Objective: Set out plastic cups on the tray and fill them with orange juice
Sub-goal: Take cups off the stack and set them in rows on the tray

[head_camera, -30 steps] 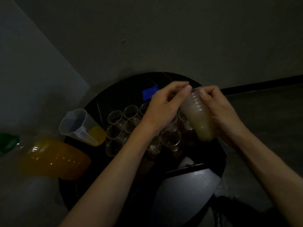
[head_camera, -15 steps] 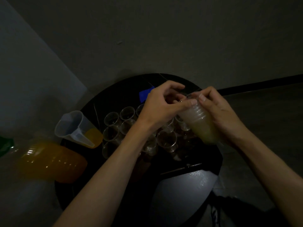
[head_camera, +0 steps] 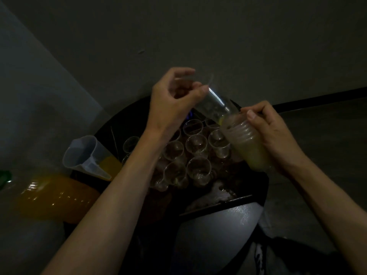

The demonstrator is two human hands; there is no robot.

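Several clear plastic cups (head_camera: 196,144) stand close together on a dark round tray (head_camera: 256,187). My right hand (head_camera: 274,132) grips a tilted stack of nested cups (head_camera: 247,145) above the tray's right side. My left hand (head_camera: 174,100) pinches the rim of a single clear cup (head_camera: 215,106), whose base is still just at the mouth of the stack. A clear measuring jug (head_camera: 87,155) with a little orange juice stands at the tray's left edge. An orange juice bottle (head_camera: 53,197) with a green cap lies on its side at the far left.
The tray sits in a dim corner between a grey wall on the left and a darker wall behind. A pale rounded surface (head_camera: 216,231) shows below the tray's front edge. A small blue object (head_camera: 189,116) lies behind the cups.
My left hand has lifted up and to the left, drawing one cup out of the stack. The stack in my right hand has stayed at the tray's right side.
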